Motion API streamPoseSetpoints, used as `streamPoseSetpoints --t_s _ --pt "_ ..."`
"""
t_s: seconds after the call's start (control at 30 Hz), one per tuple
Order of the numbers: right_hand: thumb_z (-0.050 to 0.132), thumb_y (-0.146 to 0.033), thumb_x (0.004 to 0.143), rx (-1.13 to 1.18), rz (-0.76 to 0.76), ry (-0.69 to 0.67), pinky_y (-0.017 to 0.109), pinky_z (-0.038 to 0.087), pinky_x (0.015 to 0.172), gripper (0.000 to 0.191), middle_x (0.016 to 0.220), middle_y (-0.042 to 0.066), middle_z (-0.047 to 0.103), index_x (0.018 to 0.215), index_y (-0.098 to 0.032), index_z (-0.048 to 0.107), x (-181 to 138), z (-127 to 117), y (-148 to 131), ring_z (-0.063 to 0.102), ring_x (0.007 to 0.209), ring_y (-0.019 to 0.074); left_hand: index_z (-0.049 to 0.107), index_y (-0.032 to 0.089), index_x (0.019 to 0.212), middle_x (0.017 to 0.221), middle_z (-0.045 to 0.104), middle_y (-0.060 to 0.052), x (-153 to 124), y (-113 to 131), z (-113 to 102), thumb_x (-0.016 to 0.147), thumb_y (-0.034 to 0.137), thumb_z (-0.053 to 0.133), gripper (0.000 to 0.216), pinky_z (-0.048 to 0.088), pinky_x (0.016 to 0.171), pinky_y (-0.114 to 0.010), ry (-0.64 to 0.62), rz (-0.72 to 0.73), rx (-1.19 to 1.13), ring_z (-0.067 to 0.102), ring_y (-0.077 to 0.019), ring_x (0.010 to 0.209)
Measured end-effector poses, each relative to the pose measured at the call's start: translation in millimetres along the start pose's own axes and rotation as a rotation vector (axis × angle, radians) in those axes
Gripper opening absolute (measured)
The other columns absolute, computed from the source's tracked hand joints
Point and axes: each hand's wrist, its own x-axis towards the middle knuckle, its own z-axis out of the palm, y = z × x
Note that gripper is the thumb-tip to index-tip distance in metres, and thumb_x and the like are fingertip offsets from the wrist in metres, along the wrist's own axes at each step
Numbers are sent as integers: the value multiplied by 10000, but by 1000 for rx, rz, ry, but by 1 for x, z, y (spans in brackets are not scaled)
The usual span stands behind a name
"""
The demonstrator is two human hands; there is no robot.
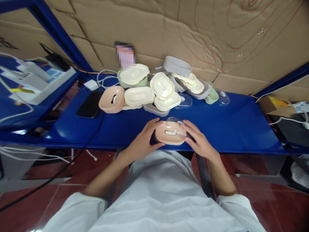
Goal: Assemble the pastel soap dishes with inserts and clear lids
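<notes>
A peach oval soap dish (169,138) with a white slot-shaped mark in its middle sits at the front edge of the blue table. My left hand (147,137) curves round its left side, fingers at the back and thumb in front. A clear plastic cover (174,120) overlaps the back and right of the dish. My right hand (196,137) grips at the right side, its fingertips on the cover and its thumb near the dish's edge. Whether the cover is seated on the dish, I cannot tell.
Behind lie several cream trays (139,96), a peach dish shell (111,100), grey shells (178,66), a green shell (212,95) and clear covers (223,98). A black phone (88,104) and cable lie left; a cardboard wall (154,29) stands behind the table (236,125).
</notes>
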Motion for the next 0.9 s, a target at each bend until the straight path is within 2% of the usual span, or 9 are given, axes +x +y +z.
streamPoseSetpoints --t_s 0.07,0.13,0.2,0.3,0.47,0.7,0.77,0.9 --pt "488 -381 1152 -45 -109 -58 571 381 1329 552 1765 85 424 1698 -316 447 10 8 -13 315 1678 291 319 332 1691 1695 449 -149 1 -1 0 958 473 833 906 436 1311 -576 7 -17 -32 466 -362 1582" --pt "535 -393 1137 -139 -166 -73 604 377 1323 507 1750 102 446 1634 -292 550 17 14 -21 291 1685 329 320 343 1692 1680 465 -143 2 -2 -1 969 479 820 890 433 1312 -576 0 -23 -35 481 -358 1569" --pt "600 -439 1107 -229 -178 -80 629 387 1310 485 1725 113 482 1566 -285 630 21 19 -25 299 1678 365 346 350 1683 1667 468 -142 2 -3 -1 984 476 802 844 436 1310 -576 -11 -8 -29 482 -355 1564" --pt "651 -470 1075 -297 -164 -86 641 393 1310 502 1713 111 500 1545 -293 651 20 24 -27 309 1673 377 373 346 1674 1648 467 -149 1 -4 -2 995 470 789 806 449 1303 -567 -11 22 -29 487 -352 1557" --pt "675 -439 1065 -271 -151 -43 623 395 1320 554 1747 109 448 1597 -306 598 15 30 -23 256 1694 362 379 359 1677 1643 466 -139 0 -4 -2 1000 477 781 796 453 1300 -568 -7 22 -25 492 -352 1551" --pt "706 -428 1045 -246 -206 28 592 405 1322 608 1754 153 423 1614 -256 580 14 29 -21 261 1692 363 355 356 1690 1663 450 -136 1 -7 1 1003 441 781 813 449 1306 -547 -27 39 -29 469 -339 1572" --pt "712 -423 1042 -236 -205 25 604 398 1324 667 1794 142 347 1662 -276 515 13 29 -22 231 1700 366 343 350 1695 1671 441 -139 1 -7 1 1011 434 772 812 448 1307 -540 -36 32 -26 455 -332 1584" --pt "716 -408 1039 -235 -185 31 621 378 1335 844 1846 119 194 1764 -337 291 11 32 -22 214 1702 372 344 341 1697 1695 425 -138 1 -8 1 1013 441 771 812 430 1319 -531 -47 21 -31 443 -323 1597"
